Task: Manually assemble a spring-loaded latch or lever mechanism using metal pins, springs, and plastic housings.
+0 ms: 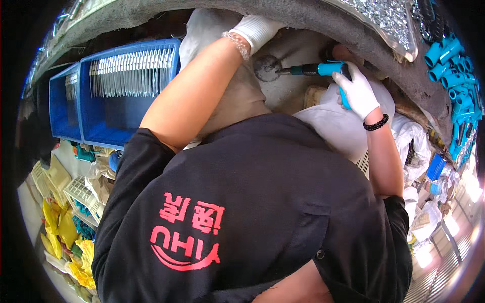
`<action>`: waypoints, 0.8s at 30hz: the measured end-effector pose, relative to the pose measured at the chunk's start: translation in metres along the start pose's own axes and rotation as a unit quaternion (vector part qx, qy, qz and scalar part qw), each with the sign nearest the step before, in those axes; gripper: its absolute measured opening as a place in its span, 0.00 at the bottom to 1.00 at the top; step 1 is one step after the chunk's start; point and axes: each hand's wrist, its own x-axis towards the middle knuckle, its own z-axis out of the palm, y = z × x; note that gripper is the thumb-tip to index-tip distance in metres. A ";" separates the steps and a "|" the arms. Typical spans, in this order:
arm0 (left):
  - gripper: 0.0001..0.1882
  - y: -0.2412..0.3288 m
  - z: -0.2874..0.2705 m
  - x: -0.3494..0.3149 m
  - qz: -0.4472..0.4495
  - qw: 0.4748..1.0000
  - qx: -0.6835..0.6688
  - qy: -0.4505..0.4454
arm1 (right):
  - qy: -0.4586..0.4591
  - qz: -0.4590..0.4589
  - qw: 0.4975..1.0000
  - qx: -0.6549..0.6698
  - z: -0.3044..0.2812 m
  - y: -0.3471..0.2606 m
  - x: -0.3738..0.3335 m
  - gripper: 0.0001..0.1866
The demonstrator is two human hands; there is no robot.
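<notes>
Right hand: in its white glove, my right hand (359, 95) is closed round the handle of the teal-and-black power tool (331, 69), fingers wrapped below its body.
Power tool: it lies nearly level beneath the tabletop's padded grey edge (414, 76), its slim nose pointing to my left.
Tool tip: it ends at the near side of a round grey disc (268, 67); whether they touch, I cannot tell.
Left hand: the gloved left hand (256, 33) reaches up to the padded edge, fingertips hidden; I cannot tell whether it grips anything.
Alignment: I judge it best to line the nose up with the contact point before pressing, with the wrist straight behind it.
Pressure: light and steady should serve; a sideways push could make the tip skid.
Left fingers: I would place them well out of the tip's line.
Elbow room: the blue bin (113, 121) stands beside my left arm, so a wide elbow swing might knock its row of thin metal strips (132, 73).
</notes>
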 end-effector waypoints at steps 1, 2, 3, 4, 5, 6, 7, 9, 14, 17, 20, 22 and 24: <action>0.24 0.006 0.002 0.002 -0.013 1.000 -0.007 -0.011 | 0.000 0.000 1.000 -0.002 0.002 0.003 0.003 0.23; 0.24 0.009 -0.001 0.002 -0.025 0.999 -0.014 -0.021 | 0.011 -0.015 1.000 -0.021 0.004 0.009 0.007 0.22; 0.24 0.013 -0.003 0.002 -0.038 0.999 -0.021 -0.030 | 0.022 -0.031 0.998 -0.040 0.005 0.011 0.010 0.21; 0.24 0.014 -0.009 -0.002 -0.053 0.997 -0.025 -0.042 | 0.018 -0.033 0.998 -0.040 0.009 0.010 0.013 0.21; 0.24 0.022 -0.011 -0.004 -0.066 0.996 -0.030 -0.052 | 0.019 -0.020 0.999 -0.047 0.011 0.008 0.016 0.21; 0.24 0.027 -0.015 -0.006 -0.079 0.994 -0.036 -0.063 | 0.020 -0.008 0.998 -0.054 0.013 0.006 0.018 0.21; 0.24 0.031 -0.017 -0.002 -0.090 0.992 -0.044 -0.072 | 0.021 -0.009 0.998 -0.056 0.014 0.005 0.020 0.21; 0.24 0.037 -0.021 0.002 -0.112 0.988 -0.058 -0.091 | 0.046 -0.051 0.992 -0.102 0.016 0.005 0.024 0.22; 0.24 0.045 -0.032 0.008 -0.169 0.971 -0.087 -0.145 | 0.043 -0.199 0.962 -0.181 0.025 0.007 0.040 0.24; 0.24 0.049 -0.052 0.002 -0.205 0.958 -0.097 -0.177 | 0.061 -0.348 0.871 -0.341 0.035 -0.016 0.032 0.23; 0.24 0.066 -0.057 0.016 -0.216 0.944 -0.121 -0.216 | 0.046 -0.219 0.846 -0.484 0.053 -0.012 0.044 0.11; 0.27 0.071 -0.052 0.018 -0.194 0.927 -0.174 -0.270 | 0.053 -0.252 0.845 -0.468 0.050 -0.009 0.059 0.07; 0.35 0.096 -0.058 0.016 -0.206 0.834 -0.101 -0.501 | -0.006 -0.264 0.830 -0.491 0.046 -0.017 0.045 0.08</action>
